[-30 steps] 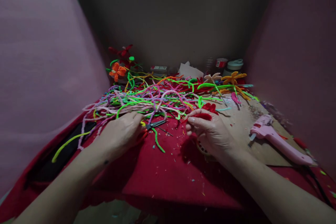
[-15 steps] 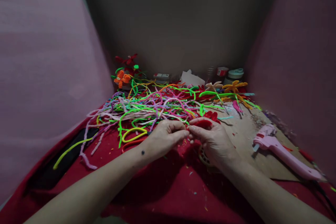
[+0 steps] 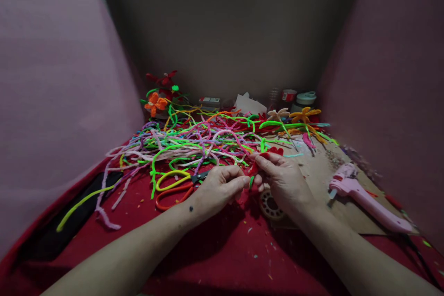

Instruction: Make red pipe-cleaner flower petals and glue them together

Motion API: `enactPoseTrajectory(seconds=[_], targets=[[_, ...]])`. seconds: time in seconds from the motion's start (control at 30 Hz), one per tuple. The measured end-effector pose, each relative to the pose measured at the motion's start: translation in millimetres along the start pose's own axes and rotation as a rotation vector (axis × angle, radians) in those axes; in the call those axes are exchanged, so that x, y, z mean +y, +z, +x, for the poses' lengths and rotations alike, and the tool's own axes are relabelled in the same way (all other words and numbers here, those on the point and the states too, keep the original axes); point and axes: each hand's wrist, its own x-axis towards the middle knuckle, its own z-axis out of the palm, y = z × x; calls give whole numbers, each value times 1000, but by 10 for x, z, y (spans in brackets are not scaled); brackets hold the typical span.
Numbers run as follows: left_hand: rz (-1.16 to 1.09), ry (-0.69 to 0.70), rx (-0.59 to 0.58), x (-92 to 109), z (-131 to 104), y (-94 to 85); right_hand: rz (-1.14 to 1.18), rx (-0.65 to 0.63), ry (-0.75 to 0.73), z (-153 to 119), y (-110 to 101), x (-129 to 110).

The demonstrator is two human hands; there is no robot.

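My right hand (image 3: 287,182) is closed around a red pipe-cleaner piece with petal-like loops (image 3: 276,151), which show above its fingers. Against it, my left hand (image 3: 222,188) pinches at a short green pipe cleaner (image 3: 251,182) that juts out between the two hands. Both hands nearly meet over the red cloth (image 3: 222,249), and the fingers hide much of the work. Scissors with one yellow and one red handle (image 3: 175,187) lie beside my left hand. Below my right hand, a round disc with holes (image 3: 270,204) is partly covered.
A tangled heap of coloured pipe cleaners (image 3: 197,141) spreads behind my hands. On the right, a pink glue gun (image 3: 367,199) lies on a board (image 3: 319,185). Finished-looking orange (image 3: 155,103) and yellow-orange flowers (image 3: 305,114) stand or lie farther back. A lidded container (image 3: 305,98) is behind.
Green pipe cleaner now shows between my fingertips, where only red was visible before. My right hand has turned slightly and the hands sit a little lower. The whole view has shifted slightly.
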Motion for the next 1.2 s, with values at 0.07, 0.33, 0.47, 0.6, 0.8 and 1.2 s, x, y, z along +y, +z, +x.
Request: enactPoseTrajectory(seconds=[0.07, 0.33, 0.47, 0.6, 0.8, 1.2], targets=[[72, 54, 2, -56, 2, 15, -52, 74, -127, 48, -74, -102], [328, 228, 247, -199, 34, -78, -337, 167, -266, 223, -347, -306], [298, 219, 289, -204, 70, -163, -430, 229, -331, 225, -361, -354], [390, 298, 422, -248, 129, -260, -633, 283, -339, 214, -413, -424], [637, 365, 607, -354, 221, -464, -1046, 291, -453, 245, -520, -402], [782, 336, 770, -382, 268, -818, -1578, 377, -576, 229, -496, -312]])
